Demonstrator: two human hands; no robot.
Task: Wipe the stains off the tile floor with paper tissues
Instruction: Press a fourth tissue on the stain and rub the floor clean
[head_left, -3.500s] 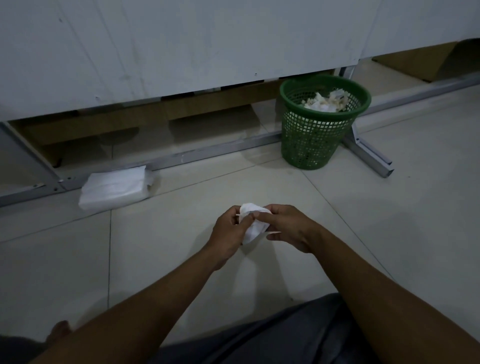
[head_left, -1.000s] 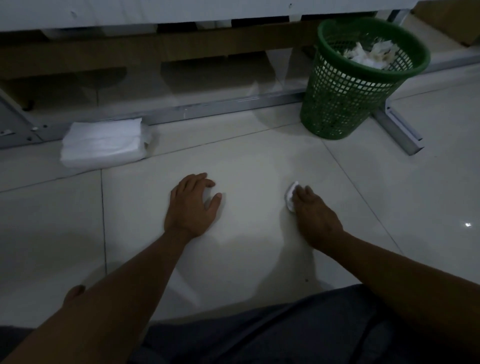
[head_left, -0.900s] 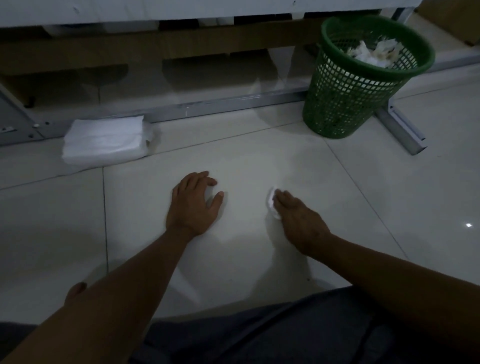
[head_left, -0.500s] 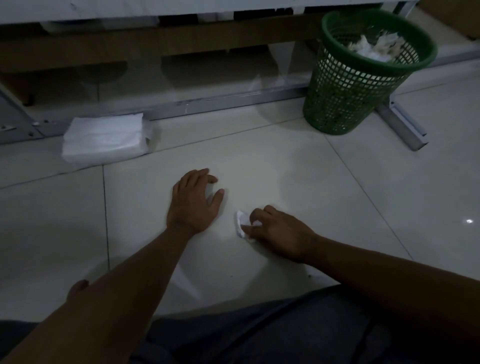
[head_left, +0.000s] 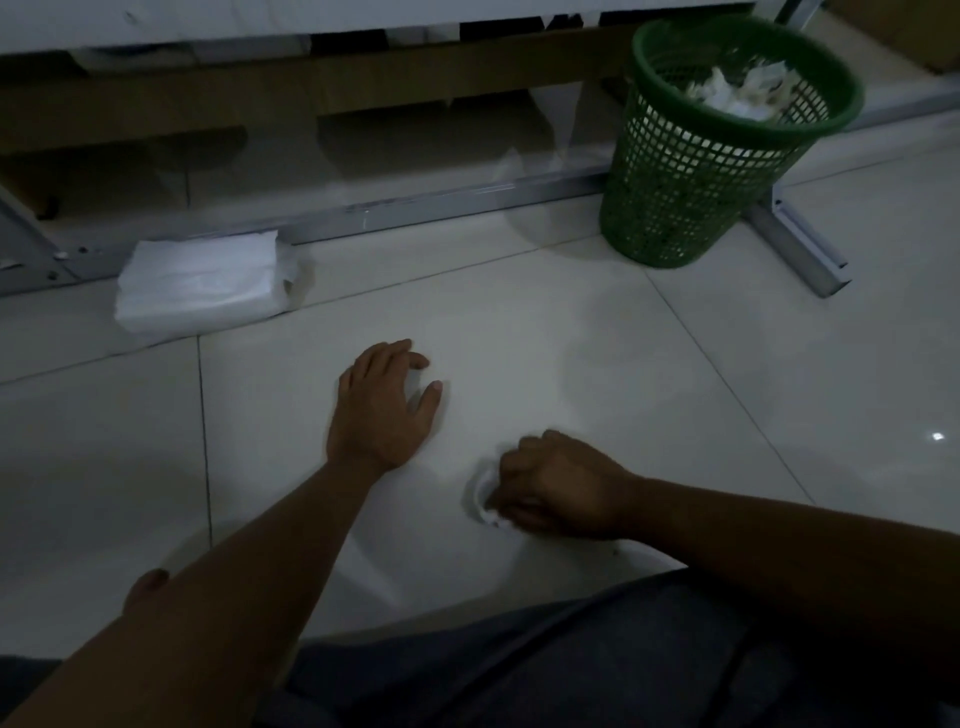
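My right hand (head_left: 558, 483) is down on the pale tile floor (head_left: 545, 364) with its fingers curled over a small white wad of tissue (head_left: 480, 498). Only the wad's left edge shows from under the fingers. My left hand (head_left: 382, 402) lies flat on the same tile a little farther out and to the left, fingers spread, holding nothing. No stain stands out on the tile in this dim light.
A white pack of tissues (head_left: 202, 283) lies on the floor at the back left, against a metal frame rail (head_left: 441, 208). A green mesh wastebasket (head_left: 711, 140) with crumpled tissues inside stands at the back right, beside a metal foot (head_left: 800, 249).
My right hand has dragged the tissue wad across the tile, from the right toward me and to the left. My left hand has stayed planted on the floor.
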